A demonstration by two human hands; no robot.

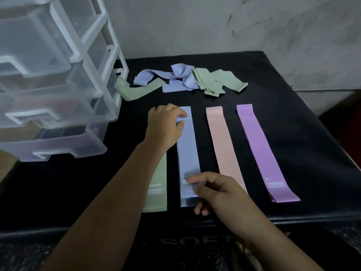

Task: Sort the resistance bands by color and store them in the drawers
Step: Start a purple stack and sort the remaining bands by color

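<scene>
Four bands lie flat side by side on the black surface (304, 122): green (159, 182), mostly under my left forearm, then blue (188, 153), pink (224, 149) and purple (261, 151). My left hand (168, 122) pinches the far end of the blue band. My right hand (216, 190) pinches its near end with curled fingers. Behind them sits a loose heap of crumpled blue bands (172, 79) and green bands (213, 81), and one more green band (130, 90) lies beside the drawers.
A clear plastic drawer unit (58, 81) stands at the left, its drawers pulled partly out; the bottom one shows something purple inside. A grey wall runs behind the surface. The front edge of the surface drops off near my right wrist.
</scene>
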